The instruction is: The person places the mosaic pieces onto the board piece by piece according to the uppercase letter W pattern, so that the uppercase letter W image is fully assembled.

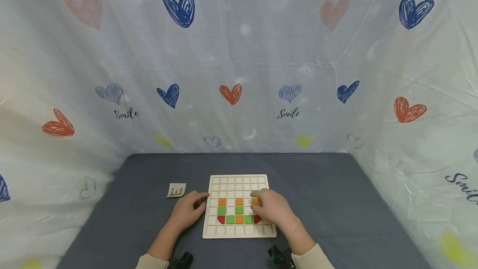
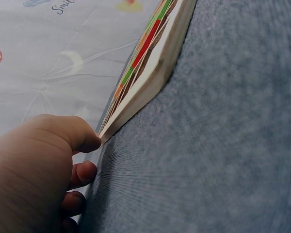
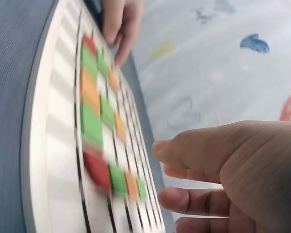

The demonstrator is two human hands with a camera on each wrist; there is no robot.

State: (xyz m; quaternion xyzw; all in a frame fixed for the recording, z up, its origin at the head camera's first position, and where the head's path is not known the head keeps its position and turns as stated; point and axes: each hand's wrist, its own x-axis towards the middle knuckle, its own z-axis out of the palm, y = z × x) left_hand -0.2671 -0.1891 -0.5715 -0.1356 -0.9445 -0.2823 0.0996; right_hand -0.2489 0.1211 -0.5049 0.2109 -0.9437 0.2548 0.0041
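A pale gridded board (image 1: 239, 231) lies on the table, bearing green tiles (image 1: 239, 210), orange tiles (image 1: 239, 219) and rounded red corner pieces (image 1: 221, 219) in an E-like pattern. My left hand (image 1: 186, 212) is at the board's left side, its index fingertip touching the edge; the left wrist view shows a fingertip at the board's rim. Above the right-hand column of tiles hovers my right hand (image 1: 275, 207), partly hiding a green tile and an orange tile. In the right wrist view its fingers (image 3: 174, 199) are slightly bent, apart from the tiles, with nothing visible between them.
A small card (image 1: 176, 190) with a brown printed pattern lies left of the board, close to my left hand. Dark grey cloth (image 1: 317, 182) covers the table. A white curtain (image 1: 239, 53) printed with hearts stands behind and along both sides.
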